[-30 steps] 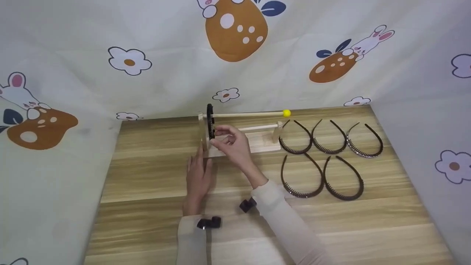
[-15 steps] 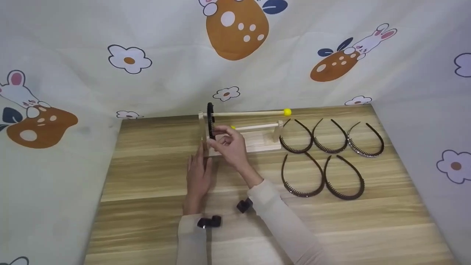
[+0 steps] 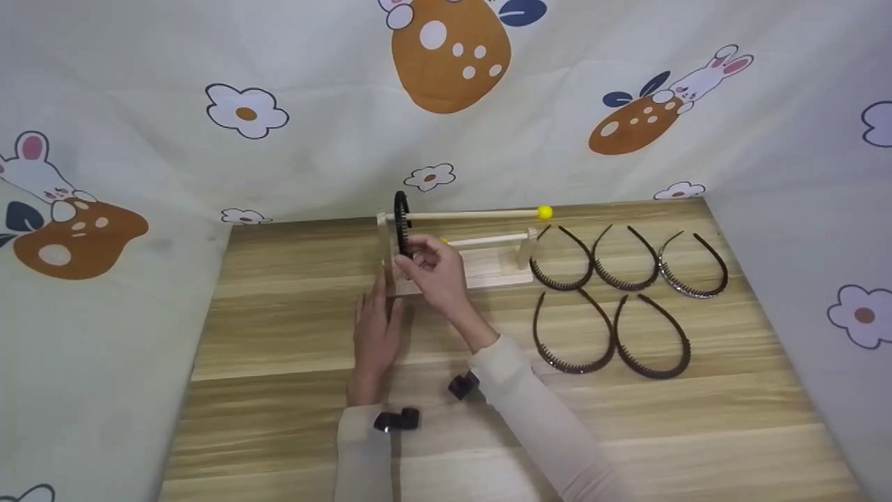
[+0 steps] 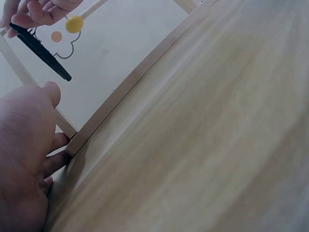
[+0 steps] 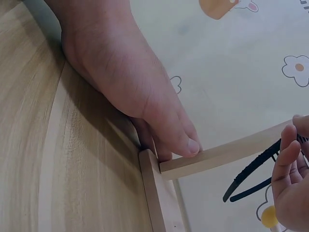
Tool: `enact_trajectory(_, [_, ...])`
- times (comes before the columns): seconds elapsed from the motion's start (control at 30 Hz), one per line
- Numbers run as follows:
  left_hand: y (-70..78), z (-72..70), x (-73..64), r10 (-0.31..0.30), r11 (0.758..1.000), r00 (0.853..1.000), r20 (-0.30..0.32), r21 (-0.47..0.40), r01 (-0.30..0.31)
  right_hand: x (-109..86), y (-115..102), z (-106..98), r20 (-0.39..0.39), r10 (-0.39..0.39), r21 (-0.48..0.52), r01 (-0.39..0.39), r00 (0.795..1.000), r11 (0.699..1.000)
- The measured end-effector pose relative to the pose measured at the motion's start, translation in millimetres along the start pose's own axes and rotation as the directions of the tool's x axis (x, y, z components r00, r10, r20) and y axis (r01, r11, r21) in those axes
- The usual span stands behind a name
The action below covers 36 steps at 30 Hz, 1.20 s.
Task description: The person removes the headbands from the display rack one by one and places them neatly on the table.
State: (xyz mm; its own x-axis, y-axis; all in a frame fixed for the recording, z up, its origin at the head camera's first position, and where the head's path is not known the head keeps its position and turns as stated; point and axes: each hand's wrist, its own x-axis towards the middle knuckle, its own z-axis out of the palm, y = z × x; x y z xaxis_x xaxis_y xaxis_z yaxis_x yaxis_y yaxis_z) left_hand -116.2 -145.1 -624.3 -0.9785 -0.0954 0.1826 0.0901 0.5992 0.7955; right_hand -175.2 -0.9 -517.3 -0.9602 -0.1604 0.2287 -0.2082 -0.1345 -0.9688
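My right hand (image 3: 440, 275) pinches a black toothed headband (image 3: 401, 213) between thumb and fingers. This headband is upright at the left end of the upper rod (image 3: 474, 215) of a light wooden rack (image 3: 498, 270). In the right wrist view, the two tips of the headband (image 5: 251, 171) hang free below the fingers. My left hand (image 3: 375, 338) lies flat on the table with fairly straight fingers. Its fingertips touch the rack's left end, where the post (image 5: 217, 154) meets the base, as the right wrist view shows.
Several dark toothed headbands lie in two rows right of the rack, among them one with a glittery band (image 3: 697, 293). A yellow ball (image 3: 545, 212) caps the upper rod's right end. A lower rod (image 3: 488, 240) runs in front. Patterned cloth (image 3: 313, 167) encloses the wooden table (image 3: 279, 418).
The right hand and the headband in it have risen very slightly. More of a yellow ball on the lower rod shows beside the fingers. The left hand keeps its place.
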Motion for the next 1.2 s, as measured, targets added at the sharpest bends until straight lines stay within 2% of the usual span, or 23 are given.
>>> enact_trajectory(0.2, [-1.4,-0.3,-1.2,-0.008,1.000,1.000,0.009,0.002,0.008,0.3,-3,-3,-0.014,-0.043,-0.013,0.043,0.999,0.999])
enact_trajectory(0.53, [-2.4,0.6,-0.6,0.009,1.000,1.000,-0.012,0.000,-0.009,-2.6,-20,-8,-0.035,-0.082,0.012,0.083,0.996,0.996])
enact_trajectory(0.93, [-1.1,0.6,-0.4,-0.031,1.000,1.000,0.004,-0.004,0.031,-6.3,-35,-17,-0.049,-0.148,0.038,0.150,0.988,0.988])
enact_trajectory(1.2, [-0.7,0.3,0.0,-0.050,0.999,0.999,0.018,-0.021,0.050,-8.9,-42,-30,-0.062,-0.191,0.014,0.193,0.980,0.981])
